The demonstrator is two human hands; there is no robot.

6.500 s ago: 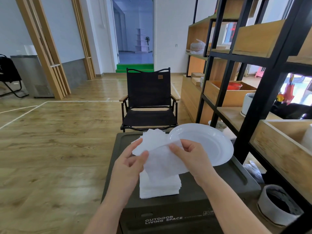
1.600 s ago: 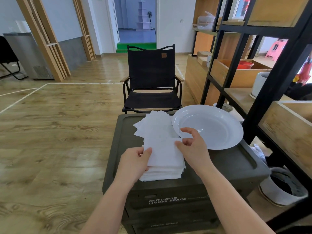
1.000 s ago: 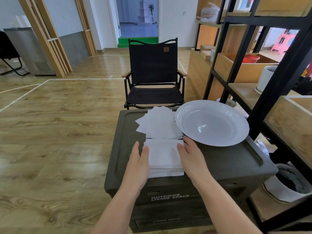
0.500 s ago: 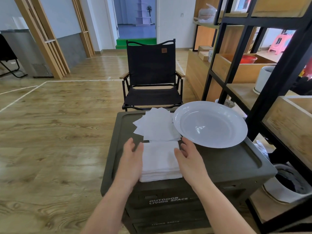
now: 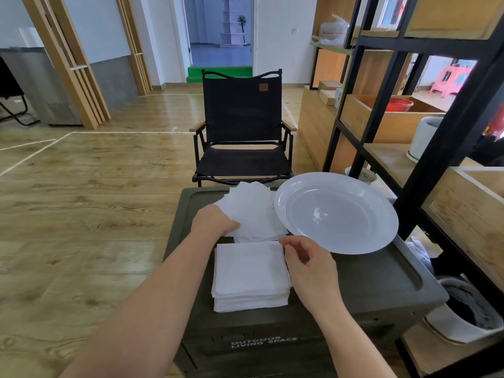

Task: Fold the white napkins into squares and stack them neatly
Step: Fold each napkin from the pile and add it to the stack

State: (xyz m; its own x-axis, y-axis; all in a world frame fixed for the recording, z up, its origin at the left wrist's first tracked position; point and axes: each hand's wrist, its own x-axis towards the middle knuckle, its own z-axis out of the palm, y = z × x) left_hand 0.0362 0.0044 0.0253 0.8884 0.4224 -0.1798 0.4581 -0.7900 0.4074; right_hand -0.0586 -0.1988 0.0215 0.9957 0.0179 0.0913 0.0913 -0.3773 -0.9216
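A neat stack of folded white napkins (image 5: 251, 274) lies near the front of the dark green box lid (image 5: 376, 279). Behind it sits a loose pile of unfolded white napkins (image 5: 256, 211). My left hand (image 5: 214, 222) reaches onto that loose pile and its fingers pinch the near left edge of the top napkin. My right hand (image 5: 305, 261) hovers at the right side of the folded stack, fingers loosely curled near its far right corner, holding nothing.
A large white plate (image 5: 335, 212) rests on the lid's right half, overlapping the loose pile's edge. A black folding chair (image 5: 242, 137) stands just behind the box. A black-framed wooden shelf (image 5: 425, 137) rises close on the right. Wooden floor lies open to the left.
Both hands left the sides of the folded stack. My left hand moved forward onto the loose pile and took hold of a napkin edge; my right hand lifted slightly beside the stack.
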